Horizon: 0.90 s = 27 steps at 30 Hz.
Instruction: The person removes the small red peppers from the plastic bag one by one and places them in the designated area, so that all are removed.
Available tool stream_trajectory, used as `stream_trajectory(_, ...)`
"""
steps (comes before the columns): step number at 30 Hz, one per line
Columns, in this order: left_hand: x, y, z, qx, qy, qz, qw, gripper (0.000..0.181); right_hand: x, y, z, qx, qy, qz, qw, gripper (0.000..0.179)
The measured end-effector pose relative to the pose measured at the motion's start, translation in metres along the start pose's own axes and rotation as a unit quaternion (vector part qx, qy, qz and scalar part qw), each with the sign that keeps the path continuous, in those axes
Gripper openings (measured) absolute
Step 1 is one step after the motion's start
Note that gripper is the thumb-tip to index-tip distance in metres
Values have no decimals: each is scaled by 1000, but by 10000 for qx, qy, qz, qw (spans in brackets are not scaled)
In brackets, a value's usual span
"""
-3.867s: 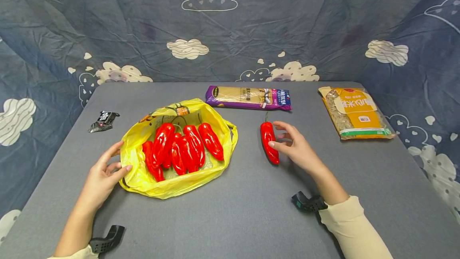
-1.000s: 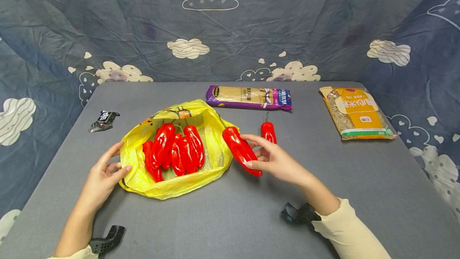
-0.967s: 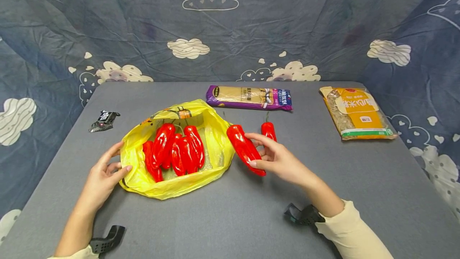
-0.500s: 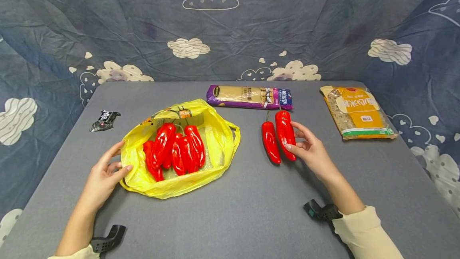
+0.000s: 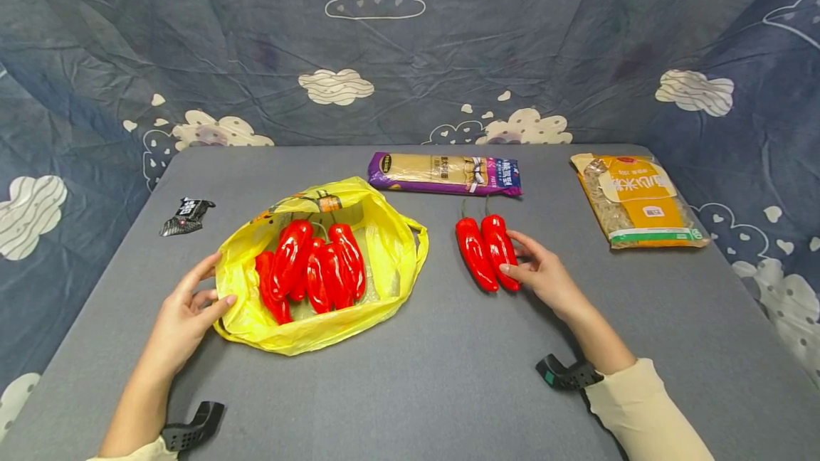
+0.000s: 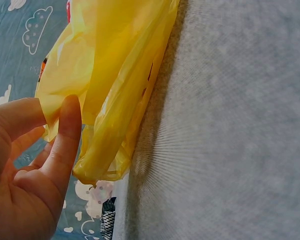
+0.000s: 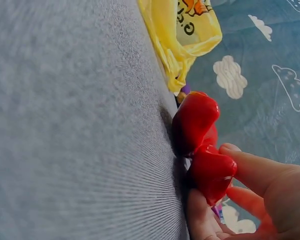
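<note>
A yellow plastic bag (image 5: 275,338) lies open at left centre, with several glossy red chili peppers (image 5: 292,258) inside. My left hand (image 5: 182,315) pinches the bag's left edge between thumb and fingers; the left wrist view shows the thin yellow film (image 6: 70,65) between them. Right of the bag, two red chili peppers lie side by side with stems pointing away. My right hand (image 5: 544,277) holds the right-hand chili pepper (image 5: 497,244), thumb on its near part and fingers along its right side. The left-hand chili pepper (image 5: 474,251) touches it, and both show end-on in the right wrist view.
A purple noodle pack (image 5: 442,173) lies at the back behind the peppers. An orange and clear food pack (image 5: 640,201) sits at the back right, and a small black wrapped packet (image 5: 186,217) at the left. Patterned cloth (image 5: 410,55) hangs behind the grey table (image 5: 384,404).
My right hand took a chili pepper from the bag, carried it right and set it beside the first one, which has shifted slightly left. My left hand stays on the bag's edge.
</note>
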State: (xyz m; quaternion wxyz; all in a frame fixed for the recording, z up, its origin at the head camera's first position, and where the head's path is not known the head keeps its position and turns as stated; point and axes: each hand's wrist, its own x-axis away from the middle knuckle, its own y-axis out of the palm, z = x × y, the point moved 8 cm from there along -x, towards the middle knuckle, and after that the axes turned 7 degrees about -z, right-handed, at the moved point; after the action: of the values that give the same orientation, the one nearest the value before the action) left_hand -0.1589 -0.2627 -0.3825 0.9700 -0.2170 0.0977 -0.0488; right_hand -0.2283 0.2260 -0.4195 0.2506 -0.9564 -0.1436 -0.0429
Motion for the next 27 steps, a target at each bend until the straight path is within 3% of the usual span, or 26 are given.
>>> stream_trajectory(10,1,0,1,-26,22,-4,10000,70,-7,3,-7,398,-165,-31,9991,67)
stream_trajectory(21,0,0,0,111,44,-7,9999,69,-6,-7,-9,597,-399,187,9972,57)
stream_trajectory(27,0,0,0,89,28,-8,10000,69,0,-9,-34,596,-763,368,9946,57)
